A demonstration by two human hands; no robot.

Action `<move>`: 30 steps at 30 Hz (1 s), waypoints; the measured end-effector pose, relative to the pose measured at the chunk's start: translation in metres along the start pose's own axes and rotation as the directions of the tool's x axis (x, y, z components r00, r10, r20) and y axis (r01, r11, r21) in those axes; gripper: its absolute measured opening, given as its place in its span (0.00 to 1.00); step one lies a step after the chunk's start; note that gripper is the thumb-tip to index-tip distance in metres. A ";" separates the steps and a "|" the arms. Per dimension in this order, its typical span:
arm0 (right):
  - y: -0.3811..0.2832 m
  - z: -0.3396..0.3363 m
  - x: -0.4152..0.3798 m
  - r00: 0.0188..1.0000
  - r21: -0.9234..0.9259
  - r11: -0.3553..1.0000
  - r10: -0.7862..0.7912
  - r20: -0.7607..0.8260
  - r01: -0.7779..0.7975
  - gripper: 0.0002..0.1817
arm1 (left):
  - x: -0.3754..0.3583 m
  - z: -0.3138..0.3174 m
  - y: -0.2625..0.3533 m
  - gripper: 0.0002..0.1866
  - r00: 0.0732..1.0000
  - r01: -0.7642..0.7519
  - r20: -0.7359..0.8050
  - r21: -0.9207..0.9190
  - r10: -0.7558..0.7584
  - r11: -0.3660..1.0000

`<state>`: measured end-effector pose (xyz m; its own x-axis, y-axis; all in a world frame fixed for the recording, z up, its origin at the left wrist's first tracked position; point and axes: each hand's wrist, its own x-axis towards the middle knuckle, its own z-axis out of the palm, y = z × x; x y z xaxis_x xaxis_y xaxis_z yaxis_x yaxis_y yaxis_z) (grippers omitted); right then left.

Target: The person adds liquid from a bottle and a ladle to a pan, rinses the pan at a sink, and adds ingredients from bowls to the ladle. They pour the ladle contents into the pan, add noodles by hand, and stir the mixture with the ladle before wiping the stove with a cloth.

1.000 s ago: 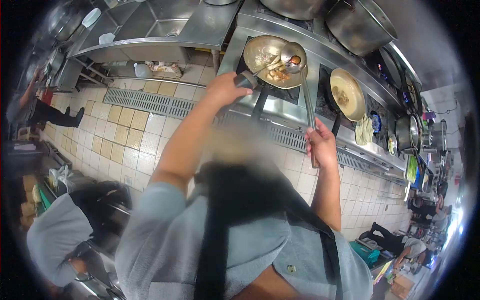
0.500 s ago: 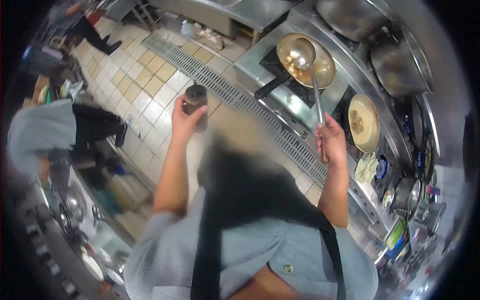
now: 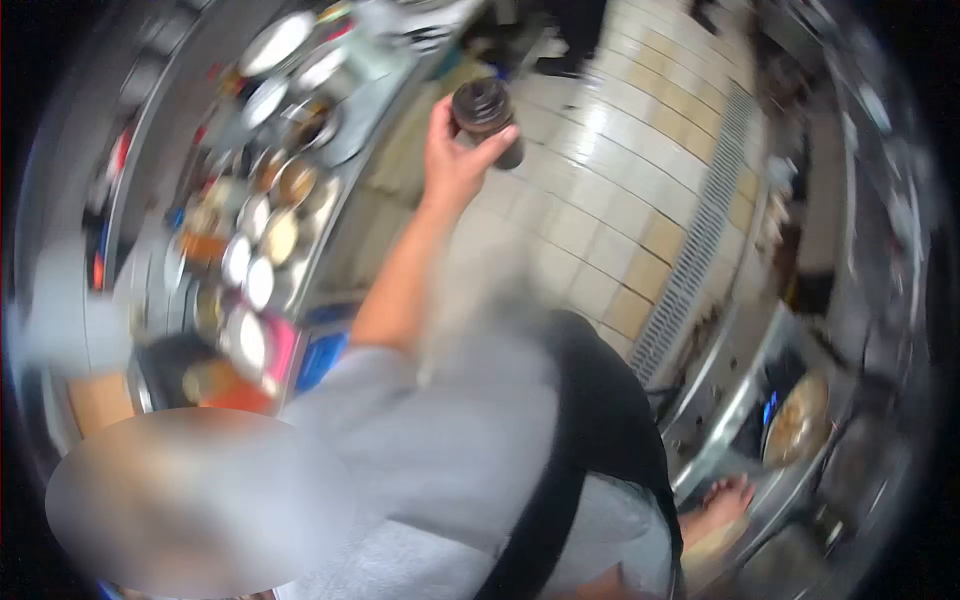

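My left hand is wrapped around a dark jar with a black lid, held upright over the floor by the long counter. My right hand is low at the right, beside the steel stove front. Its fingers look curled, but blur hides what is in them; the ladle cannot be made out. Just beyond that hand, a frying pan with brownish food sits on the stove, a blue flame showing at its edge.
The counter on the left holds several bowls, plates and containers. A person with a blurred head is close at the lower left. A floor drain grate runs along the tiled floor.
My view has swung left, toward the counter. The jar stays in my left hand. My right hand now appears at the lower right, and the ladle is no longer discernible.
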<state>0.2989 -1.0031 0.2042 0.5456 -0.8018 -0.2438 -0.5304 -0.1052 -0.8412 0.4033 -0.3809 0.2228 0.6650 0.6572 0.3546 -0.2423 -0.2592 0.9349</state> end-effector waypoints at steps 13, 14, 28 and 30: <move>0.013 0.057 0.022 0.988 -0.119 0.988 -0.083 0.132 0.099 0.15 | -0.022 -0.409 0.075 0.28 0.596 0.008 -0.680 0.537 0.428 0.843; 0.012 0.059 0.020 0.987 -0.137 0.984 -0.096 0.129 0.113 0.15 | -0.027 -0.435 0.068 0.30 0.552 0.100 -0.709 0.579 0.438 0.809; 0.005 0.032 0.024 0.998 0.070 0.995 0.068 -0.003 -0.067 0.19 | -0.047 -0.645 -0.077 0.34 0.878 0.387 -0.468 0.816 -0.098 -0.430; -0.020 0.036 -0.031 0.999 0.186 0.982 0.026 0.026 -0.031 0.24 | -0.056 -0.692 -0.116 0.35 0.990 0.125 -0.072 0.850 0.122 -0.512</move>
<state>0.3162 -0.9548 0.2109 0.5485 -0.7884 -0.2785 -0.4168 0.0309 -0.9085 -0.0953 0.1020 0.1038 0.5776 0.6699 0.4665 0.8078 -0.3863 -0.4453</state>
